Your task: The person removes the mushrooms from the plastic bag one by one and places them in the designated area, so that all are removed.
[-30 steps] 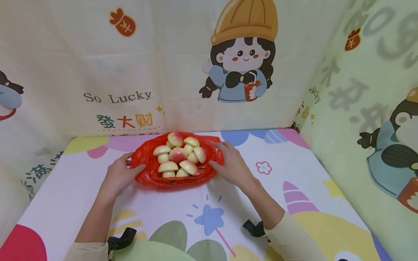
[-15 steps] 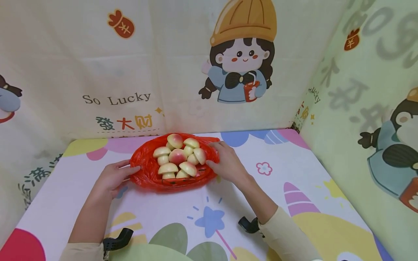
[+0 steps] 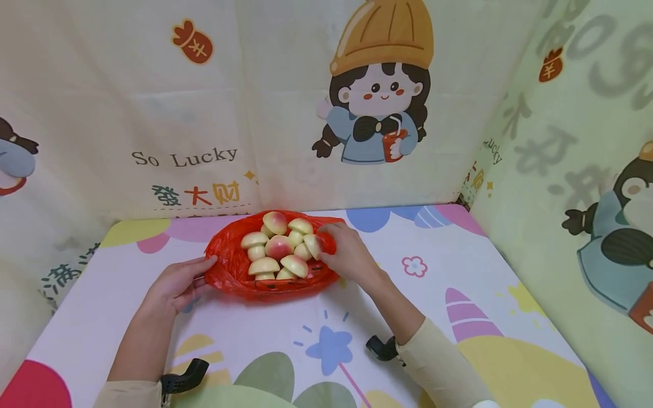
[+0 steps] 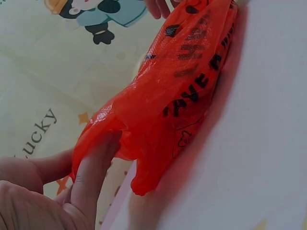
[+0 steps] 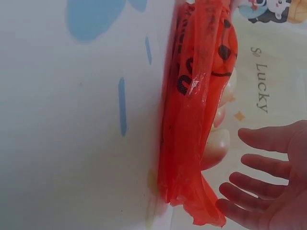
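Observation:
In the head view a red plastic bag [image 3: 228, 263] lies spread open on the table, its rim rolled down around several mushrooms [image 3: 264, 265]. These have rounded cream caps, some blushed pink, on short pale stems. My left hand [image 3: 176, 280] grips the bag's left edge; the left wrist view shows the red film [image 4: 144, 120] between its thumb and fingers. At the bag's right side, my right hand [image 3: 349, 253] is over the rim beside the rightmost mushroom [image 3: 312, 246]. Its fingers [image 5: 259, 165] are spread and relaxed in the right wrist view, holding nothing.
A white table cover [image 3: 398, 317] with coloured prints carries the bag near its back edge. Printed cloth walls [image 3: 285, 113] rise behind and along both sides. A black wrist mount [image 3: 185, 377] sits on the left forearm, another black mount [image 3: 381, 348] on the right.
My right hand has moved left, from the bag's right edge in toward the rightmost mushroom. My left hand has shifted slightly left and down along the bag's edge. The mushrooms keep their arrangement.

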Motion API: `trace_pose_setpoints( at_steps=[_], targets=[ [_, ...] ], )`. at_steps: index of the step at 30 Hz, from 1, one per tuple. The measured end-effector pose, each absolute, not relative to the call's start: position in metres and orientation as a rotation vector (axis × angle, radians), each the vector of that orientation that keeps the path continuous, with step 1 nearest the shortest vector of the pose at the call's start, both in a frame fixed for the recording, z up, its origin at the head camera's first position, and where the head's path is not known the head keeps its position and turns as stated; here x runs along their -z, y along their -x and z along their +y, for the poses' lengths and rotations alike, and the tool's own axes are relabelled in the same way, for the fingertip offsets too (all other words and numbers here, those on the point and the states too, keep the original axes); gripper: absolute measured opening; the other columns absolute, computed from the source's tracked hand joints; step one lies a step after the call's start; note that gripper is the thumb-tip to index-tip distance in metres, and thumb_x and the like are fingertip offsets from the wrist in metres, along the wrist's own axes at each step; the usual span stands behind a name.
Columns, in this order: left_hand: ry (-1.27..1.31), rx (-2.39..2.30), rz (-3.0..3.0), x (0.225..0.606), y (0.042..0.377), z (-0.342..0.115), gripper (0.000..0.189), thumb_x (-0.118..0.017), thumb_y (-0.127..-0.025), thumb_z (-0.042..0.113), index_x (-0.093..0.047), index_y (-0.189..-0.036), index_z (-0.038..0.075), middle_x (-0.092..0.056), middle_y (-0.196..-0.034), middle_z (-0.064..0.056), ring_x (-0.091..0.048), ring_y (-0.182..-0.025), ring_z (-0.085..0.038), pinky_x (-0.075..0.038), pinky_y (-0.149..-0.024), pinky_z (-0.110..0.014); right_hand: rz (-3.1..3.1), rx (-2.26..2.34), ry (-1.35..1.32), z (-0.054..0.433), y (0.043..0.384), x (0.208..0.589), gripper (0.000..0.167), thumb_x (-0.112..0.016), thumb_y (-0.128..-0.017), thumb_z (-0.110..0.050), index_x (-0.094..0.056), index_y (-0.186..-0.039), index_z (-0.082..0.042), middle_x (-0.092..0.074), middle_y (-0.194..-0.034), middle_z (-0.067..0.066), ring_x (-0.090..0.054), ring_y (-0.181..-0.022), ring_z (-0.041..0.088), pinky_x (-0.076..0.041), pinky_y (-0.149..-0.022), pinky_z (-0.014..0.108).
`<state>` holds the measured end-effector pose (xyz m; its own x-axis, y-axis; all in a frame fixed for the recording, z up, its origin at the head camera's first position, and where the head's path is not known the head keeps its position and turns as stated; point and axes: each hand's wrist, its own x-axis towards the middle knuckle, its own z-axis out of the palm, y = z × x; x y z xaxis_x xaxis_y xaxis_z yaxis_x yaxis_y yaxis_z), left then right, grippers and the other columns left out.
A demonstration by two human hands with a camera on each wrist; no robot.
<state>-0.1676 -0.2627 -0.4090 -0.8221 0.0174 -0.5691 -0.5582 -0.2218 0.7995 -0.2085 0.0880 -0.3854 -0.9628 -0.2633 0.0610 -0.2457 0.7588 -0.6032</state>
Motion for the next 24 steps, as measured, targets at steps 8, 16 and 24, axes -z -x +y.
trace_pose_setpoints(
  at_steps=[8, 16, 24],
  targets=[
    [0.620, -2.166, 1.560, 0.410, 0.167, -0.268, 0.048, -0.072, -0.098, 0.036, -0.052, -0.138, 0.017, -0.077, -0.094, 0.007, -0.078, -0.089, -0.013, -0.064, -0.086, -0.032, 2.887, 0.988, 0.445, 0.081, 0.217, 0.387, 0.055, -0.081, -0.090, -0.017, -0.062, -0.141, -0.011, -0.060, -0.144, 0.010, -0.052, -0.136, 0.029, -0.061, -0.098, 0.047],
    [0.596, -2.142, 1.581, 0.409, 0.169, -0.268, 0.070, -0.072, -0.099, 0.035, -0.038, -0.157, 0.013, -0.077, -0.095, 0.008, -0.078, -0.090, -0.012, -0.064, -0.086, -0.032, 2.898, 0.944, 0.551, 0.077, 0.227, 0.388, 0.057, -0.085, -0.086, -0.019, -0.064, -0.138, -0.010, -0.062, -0.142, 0.009, -0.053, -0.136, 0.028, -0.055, -0.108, 0.046],
    [0.601, -2.141, 1.588, 0.410, 0.168, -0.267, 0.078, -0.073, -0.099, 0.034, -0.033, -0.161, 0.012, -0.077, -0.096, 0.008, -0.077, -0.091, -0.012, -0.064, -0.087, -0.031, 2.853, 0.943, 0.552, 0.073, 0.230, 0.392, 0.052, -0.085, -0.087, -0.017, -0.066, -0.135, -0.013, -0.060, -0.141, 0.010, -0.054, -0.132, 0.028, -0.055, -0.107, 0.045]
  ],
)
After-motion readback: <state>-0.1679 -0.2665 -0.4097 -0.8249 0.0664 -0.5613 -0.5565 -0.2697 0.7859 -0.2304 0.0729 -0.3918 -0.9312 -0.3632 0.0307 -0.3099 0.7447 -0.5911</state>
